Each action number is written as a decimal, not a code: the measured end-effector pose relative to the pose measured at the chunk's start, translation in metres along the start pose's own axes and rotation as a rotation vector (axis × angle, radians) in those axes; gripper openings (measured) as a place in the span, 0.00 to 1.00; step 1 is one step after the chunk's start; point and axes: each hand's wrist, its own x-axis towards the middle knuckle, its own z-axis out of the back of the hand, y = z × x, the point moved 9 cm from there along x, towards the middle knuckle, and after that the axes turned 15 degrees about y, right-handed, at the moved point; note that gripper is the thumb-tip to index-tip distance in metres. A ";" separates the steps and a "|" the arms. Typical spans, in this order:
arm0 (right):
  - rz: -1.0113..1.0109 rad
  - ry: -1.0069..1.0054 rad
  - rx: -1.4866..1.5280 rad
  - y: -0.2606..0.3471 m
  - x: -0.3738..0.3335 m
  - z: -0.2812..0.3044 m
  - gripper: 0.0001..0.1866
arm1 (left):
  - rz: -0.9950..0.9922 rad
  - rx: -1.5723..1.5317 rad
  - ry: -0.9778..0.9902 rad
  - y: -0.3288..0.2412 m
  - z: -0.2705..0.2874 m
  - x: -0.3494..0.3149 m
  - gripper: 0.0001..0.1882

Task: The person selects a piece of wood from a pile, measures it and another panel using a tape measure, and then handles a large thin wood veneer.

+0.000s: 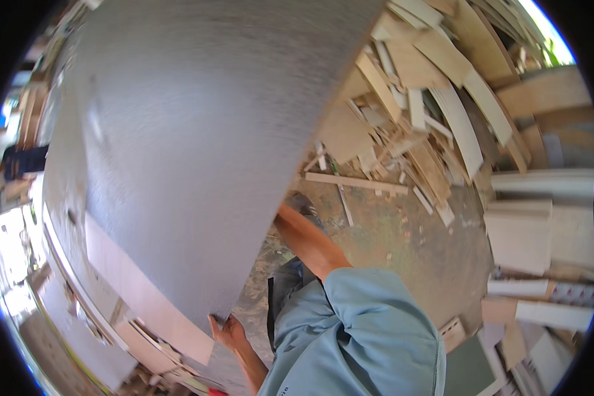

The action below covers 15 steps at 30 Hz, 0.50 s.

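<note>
A large grey board point(171, 145) fills the upper left, stretching away from me with its near corner low down. My left hand point(228, 332) is closed on that corner, the thumb beside the edge. Farther up the right-hand edge, my right hand point(284, 216) meets the board. Its fingers are hidden behind the sheet, so I cannot see their grip. Along the board's lower left side shows a pale pinkish panel point(145, 290), partly covered by the grey one.
A heap of wood offcuts point(409, 125) spreads over the floor at the far right. Stacked white and tan panels point(521, 231) line the right side. At the far left stands another person point(23, 162). More boards point(79, 330) lie at the lower left.
</note>
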 end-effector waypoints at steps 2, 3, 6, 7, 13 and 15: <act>0.075 -0.029 0.023 0.005 0.003 0.003 0.17 | -0.066 0.023 -0.071 -0.002 0.003 0.002 0.18; 0.109 -0.017 0.040 0.004 0.004 -0.003 0.16 | -0.078 0.056 -0.038 -0.012 0.010 0.006 0.19; -0.079 0.122 0.053 -0.074 -0.015 -0.018 0.16 | -0.071 0.086 -0.017 -0.024 0.018 0.014 0.20; -0.203 0.202 0.070 -0.121 -0.027 -0.023 0.17 | -0.102 0.127 -0.002 -0.032 0.013 0.018 0.20; -0.403 0.122 0.110 -0.271 -0.014 0.003 0.19 | -0.371 0.377 0.140 -0.045 0.002 0.035 0.15; -0.319 0.129 0.137 -0.267 0.034 -0.013 0.20 | -0.432 0.402 0.350 -0.072 0.029 0.040 0.13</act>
